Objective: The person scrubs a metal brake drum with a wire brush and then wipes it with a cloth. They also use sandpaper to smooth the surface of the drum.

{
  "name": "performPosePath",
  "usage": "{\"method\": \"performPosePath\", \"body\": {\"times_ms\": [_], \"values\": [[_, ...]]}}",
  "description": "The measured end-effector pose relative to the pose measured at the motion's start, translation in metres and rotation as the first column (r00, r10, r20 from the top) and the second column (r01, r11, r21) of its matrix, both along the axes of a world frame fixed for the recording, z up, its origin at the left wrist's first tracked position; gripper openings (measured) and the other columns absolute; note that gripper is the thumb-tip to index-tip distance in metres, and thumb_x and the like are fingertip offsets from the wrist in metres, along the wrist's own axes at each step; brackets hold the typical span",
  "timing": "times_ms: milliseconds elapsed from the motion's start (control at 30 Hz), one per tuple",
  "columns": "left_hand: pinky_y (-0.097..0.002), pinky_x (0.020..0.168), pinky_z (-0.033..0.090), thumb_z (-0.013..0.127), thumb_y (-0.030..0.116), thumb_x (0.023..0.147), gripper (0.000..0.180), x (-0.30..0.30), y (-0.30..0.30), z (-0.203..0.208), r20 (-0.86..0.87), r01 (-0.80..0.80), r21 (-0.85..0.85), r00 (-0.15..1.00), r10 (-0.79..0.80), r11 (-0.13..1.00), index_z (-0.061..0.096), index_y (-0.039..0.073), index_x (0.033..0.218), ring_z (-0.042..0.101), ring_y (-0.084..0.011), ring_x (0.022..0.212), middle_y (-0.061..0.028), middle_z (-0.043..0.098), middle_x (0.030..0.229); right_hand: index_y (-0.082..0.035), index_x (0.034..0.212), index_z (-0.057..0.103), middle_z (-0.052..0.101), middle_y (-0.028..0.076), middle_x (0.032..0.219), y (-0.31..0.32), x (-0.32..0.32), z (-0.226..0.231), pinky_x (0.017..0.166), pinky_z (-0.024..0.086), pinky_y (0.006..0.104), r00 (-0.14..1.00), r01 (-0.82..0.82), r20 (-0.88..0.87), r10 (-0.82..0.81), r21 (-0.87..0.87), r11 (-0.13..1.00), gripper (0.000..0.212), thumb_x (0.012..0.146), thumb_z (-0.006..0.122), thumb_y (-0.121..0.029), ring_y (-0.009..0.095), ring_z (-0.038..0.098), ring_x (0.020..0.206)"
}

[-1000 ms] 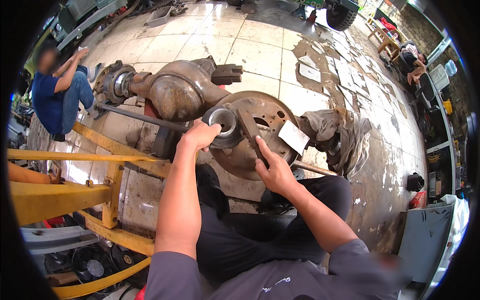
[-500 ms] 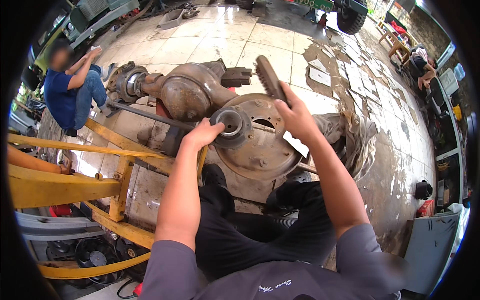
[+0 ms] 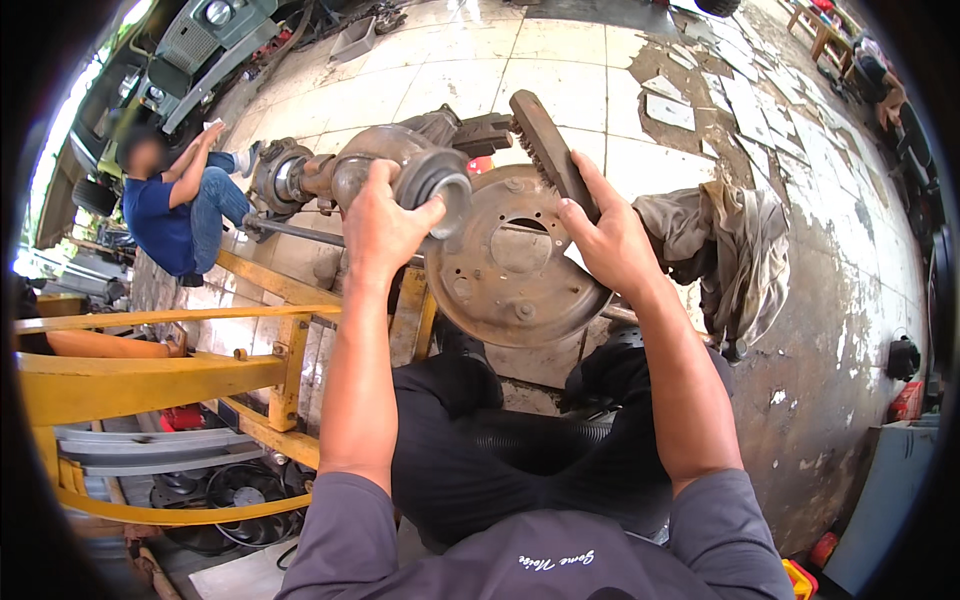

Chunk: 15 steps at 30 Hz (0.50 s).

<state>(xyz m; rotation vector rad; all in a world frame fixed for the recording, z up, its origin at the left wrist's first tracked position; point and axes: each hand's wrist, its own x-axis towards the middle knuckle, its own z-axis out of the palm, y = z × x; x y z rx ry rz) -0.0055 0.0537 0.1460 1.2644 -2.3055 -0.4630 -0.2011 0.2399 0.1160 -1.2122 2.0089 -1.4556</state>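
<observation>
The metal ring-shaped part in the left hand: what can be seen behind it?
Behind the ring-shaped part, the rounded metal housing shows at upper left and the rusty round plate at right. The portions of both directly behind it are covered and cannot be seen.

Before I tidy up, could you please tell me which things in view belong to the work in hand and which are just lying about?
In the work:
metal ring part, in the left hand
bristle brush, in the right hand
round rusty plate, near both hands

Apparently lying about:
grey tray
black fan
</observation>
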Motion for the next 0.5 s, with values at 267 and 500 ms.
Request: {"method": "performPosePath", "body": {"times_ms": [267,500], "values": [[-0.0478,0.089,0.052,0.08,0.029,0.071,0.059,-0.009,-0.007,-0.015,0.418,0.281,-0.184,0.89,-0.184,0.942,0.062,0.015,0.126,0.068,-0.0338,0.105,-0.011,0.07,0.115,-0.006,0.155,0.04,0.059,0.03,0.137,0.017,-0.007,0.017,0.11,0.043,0.0405,0.996,0.033,0.087,-0.034,0.011,0.999,0.066,0.095,0.058,-0.026,0.04,0.058,0.129],[-0.0473,0.091,0.052,0.08,0.028,0.072,0.063,-0.002,-0.01,-0.028,0.287,0.246,-0.177,0.939,-0.189,0.953,0.06,0.014,0.131,0.067,-0.0372,0.106,-0.0139,0.069,0.117,-0.007,0.155,0.041,0.061,0.03,0.135,0.026,-0.01,0.018,0.109,0.044,0.0401,0.995,0.049,0.087,-0.053,0.042,0.998,0.065,0.097,0.059,-0.028,0.038,0.059,0.129]]}}
